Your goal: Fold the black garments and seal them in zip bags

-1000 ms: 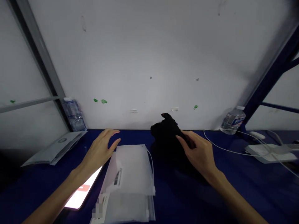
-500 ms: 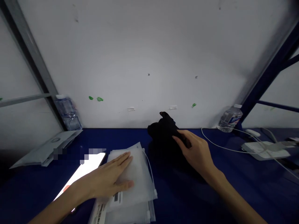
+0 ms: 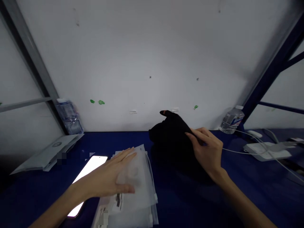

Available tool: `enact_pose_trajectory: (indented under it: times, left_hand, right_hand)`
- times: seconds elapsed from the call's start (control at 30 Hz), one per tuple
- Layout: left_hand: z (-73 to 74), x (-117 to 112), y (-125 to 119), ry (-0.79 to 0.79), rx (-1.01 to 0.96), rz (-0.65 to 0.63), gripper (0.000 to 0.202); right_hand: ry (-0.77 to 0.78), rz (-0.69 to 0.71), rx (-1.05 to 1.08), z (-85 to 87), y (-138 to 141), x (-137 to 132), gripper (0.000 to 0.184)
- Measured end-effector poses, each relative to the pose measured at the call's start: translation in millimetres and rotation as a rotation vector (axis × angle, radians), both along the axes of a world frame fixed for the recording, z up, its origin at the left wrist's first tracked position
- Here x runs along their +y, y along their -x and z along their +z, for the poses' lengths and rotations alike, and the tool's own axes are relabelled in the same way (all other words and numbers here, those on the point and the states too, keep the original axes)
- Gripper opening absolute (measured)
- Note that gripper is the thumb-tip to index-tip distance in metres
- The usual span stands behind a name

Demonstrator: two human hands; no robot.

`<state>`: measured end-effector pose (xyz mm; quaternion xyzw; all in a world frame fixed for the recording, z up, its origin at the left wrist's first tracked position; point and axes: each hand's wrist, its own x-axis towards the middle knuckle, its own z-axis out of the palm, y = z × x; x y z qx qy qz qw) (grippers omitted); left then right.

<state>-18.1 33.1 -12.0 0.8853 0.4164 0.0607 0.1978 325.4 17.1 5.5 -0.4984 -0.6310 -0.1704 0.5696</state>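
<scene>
My left hand (image 3: 111, 177) lies flat with fingers stretched out on the top frosted zip bag (image 3: 139, 177) of a small stack on the blue table (image 3: 190, 202). A barcode label shows on the bags under my palm. My right hand (image 3: 207, 150) has its fingers pinched on a bundle of black cloth (image 3: 174, 136) that sits against the white back wall, lifting its near edge a little. A lit phone (image 3: 86, 175) lies on the table under my left forearm.
A water bottle (image 3: 68, 115) stands at the back left beside grey mailer bags (image 3: 47, 152). Another water bottle (image 3: 231, 120) stands at the back right, with a white cable (image 3: 235, 152) and a white power strip (image 3: 266, 150). Metal shelf posts rise on both sides.
My left hand moved from the phone side onto the stack of bags and now shifts the top bag. My right hand tightened on the black cloth and raised it slightly to the right.
</scene>
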Motion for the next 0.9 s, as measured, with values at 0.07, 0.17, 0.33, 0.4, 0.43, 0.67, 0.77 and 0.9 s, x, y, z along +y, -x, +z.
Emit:
enact_pose_trajectory:
  times: [0.07, 0.17, 0.33, 0.4, 0.43, 0.67, 0.77, 0.9]
  left_hand:
    - [8.5, -1.6, -2.3, -0.112, -0.043, 0.038, 0.062]
    - [19.4, -6.1, -6.9, -0.158, -0.024, 0.028, 0.034]
    - [19.5, -13.3, -11.3, 0.110, 0.037, -0.045, 0.034]
    - [14.8, -13.9, -11.2, 0.147, 0.073, -0.037, 0.029]
    - [12.7, -13.9, -10.7, 0.162, 0.082, -0.029, 0.027]
    - [15.8, -14.2, -4.4, 0.220, 0.053, -0.082, 0.018]
    - [20.2, -13.4, -4.2, 0.214, 0.040, -0.103, 0.021]
    - [18.6, -6.6, -2.1, 0.076, -0.011, -0.016, 0.021]
  right_hand:
    - [-0.079, -0.058, 0.028, 4.7, -5.4, -2.1, 0.016]
    - [-0.157, -0.139, 0.016, 10.3, -14.5, -4.1, 0.016]
    - [0.060, -0.082, -0.200, 6.3, -22.2, 3.6, 0.019]
    - [0.224, -0.035, -0.286, -0.2, -19.4, 8.3, 0.021]
    - [0.283, -0.020, -0.316, -3.7, -17.2, 10.1, 0.022]
    - [0.302, -0.041, -0.332, -12.3, -5.3, 10.4, 0.030]
    - [0.102, 0.021, -0.328, -12.5, 3.0, 3.6, 0.031]
    - [-0.063, 0.461, -0.546, -24.1, 26.9, -12.1, 0.032]
